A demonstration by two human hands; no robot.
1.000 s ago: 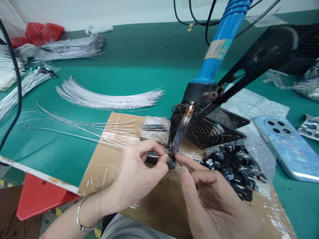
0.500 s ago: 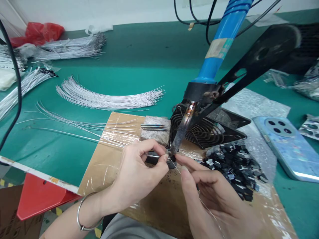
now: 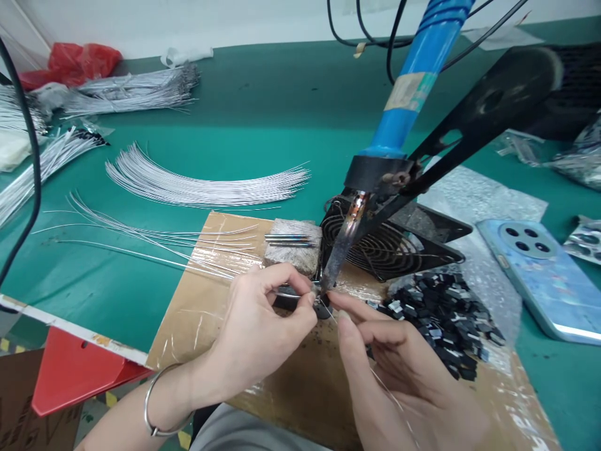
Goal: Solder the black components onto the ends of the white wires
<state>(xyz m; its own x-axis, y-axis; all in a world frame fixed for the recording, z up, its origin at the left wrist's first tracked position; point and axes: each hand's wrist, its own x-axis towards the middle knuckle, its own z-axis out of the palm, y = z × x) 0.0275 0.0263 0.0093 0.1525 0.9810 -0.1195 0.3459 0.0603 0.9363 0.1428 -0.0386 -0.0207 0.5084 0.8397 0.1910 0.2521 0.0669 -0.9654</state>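
Observation:
My left hand (image 3: 265, 329) pinches thumb and forefinger together just left of the soldering iron's tip. What lies between those fingertips is too small and covered to make out. My right hand (image 3: 399, 369) holds a thin silvery solder wire (image 3: 390, 393) between thumb and fingers. The wire's front end meets the spot by the left fingertips, and its tail runs down past the palm. The blue-handled soldering iron (image 3: 399, 113) is clamped in a black metal stand (image 3: 469, 125), slanting downward, its tip at the fingertips. A dark block (image 3: 286, 302) sits partly hidden behind the left hand.
A cardboard sheet (image 3: 188, 319) lies under my hands. Black connector pieces (image 3: 446, 319) are heaped at right, beside a blue phone (image 3: 544, 275). A black fan (image 3: 394, 244) stands behind the iron. White wires (image 3: 201, 188) lie on the green mat, and metal rods (image 3: 288, 240) on a wrapped block.
My right hand has shifted very slightly left, bringing the solder wire with it. My left hand stays in its place by the iron tip.

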